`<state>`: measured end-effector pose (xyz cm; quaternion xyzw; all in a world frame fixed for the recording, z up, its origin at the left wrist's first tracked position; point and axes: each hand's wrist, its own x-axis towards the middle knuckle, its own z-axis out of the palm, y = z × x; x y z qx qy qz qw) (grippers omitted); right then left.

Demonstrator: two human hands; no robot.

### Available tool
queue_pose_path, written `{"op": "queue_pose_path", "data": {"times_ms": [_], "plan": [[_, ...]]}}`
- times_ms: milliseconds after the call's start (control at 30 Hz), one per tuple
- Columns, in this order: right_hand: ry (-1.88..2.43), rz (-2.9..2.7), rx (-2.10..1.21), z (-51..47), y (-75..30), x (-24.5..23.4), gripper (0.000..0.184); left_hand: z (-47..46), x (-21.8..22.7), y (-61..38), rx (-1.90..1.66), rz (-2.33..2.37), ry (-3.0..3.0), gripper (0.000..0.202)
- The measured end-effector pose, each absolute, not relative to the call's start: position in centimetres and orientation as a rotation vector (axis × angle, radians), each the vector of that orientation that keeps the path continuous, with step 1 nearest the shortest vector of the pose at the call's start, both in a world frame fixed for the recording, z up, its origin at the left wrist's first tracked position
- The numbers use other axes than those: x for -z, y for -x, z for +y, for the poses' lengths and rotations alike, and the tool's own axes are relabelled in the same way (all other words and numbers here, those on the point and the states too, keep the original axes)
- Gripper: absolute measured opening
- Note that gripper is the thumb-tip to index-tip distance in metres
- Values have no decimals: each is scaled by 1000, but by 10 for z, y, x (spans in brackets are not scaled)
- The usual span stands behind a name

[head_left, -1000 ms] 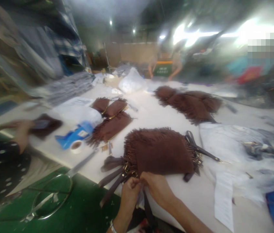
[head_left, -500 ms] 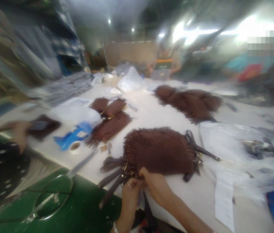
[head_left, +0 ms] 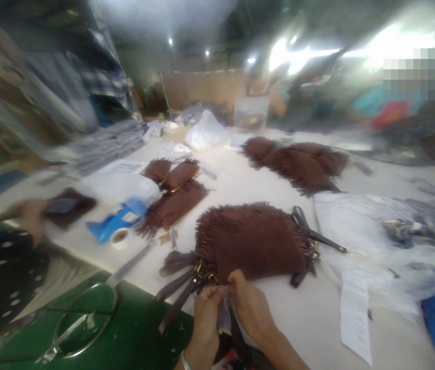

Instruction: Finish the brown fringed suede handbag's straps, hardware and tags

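The person's two hands meet at the near edge of the white table, right at the front of a brown fringed bag. The bag lies flat in the middle of the table, and its dark straps trail off the near left corner over the edge. The left hand is curled shut, thumb and fingers pinching a pale strip that hangs between the hands. The right hand is closed on the same strip from the other side, with its knuckles touching the bag's fringe.

Further left on the table sit a roll of tape and a blue packet, beside some smaller fringed pouches. A far pile of fringed bags lies well apart toward the right. White plastic bags are heaped on the right, and a paper slip lies near them. At the far left a co-worker's hand holds something dark, too blurred to make out.
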<state>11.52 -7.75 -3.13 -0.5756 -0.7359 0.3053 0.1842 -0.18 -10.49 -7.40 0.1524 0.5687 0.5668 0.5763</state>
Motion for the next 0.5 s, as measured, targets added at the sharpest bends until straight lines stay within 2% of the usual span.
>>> {"op": "queue_pose_path", "data": {"times_ms": [200,500], "plan": [[1706,-1860,-879,-87,-114,44,10,-106,74,-1,-1352,1341,-330,26],[1570,-1695,-922,-102,-106,52,28,-109,75,-2,-1400,1318,-332,25]]}}
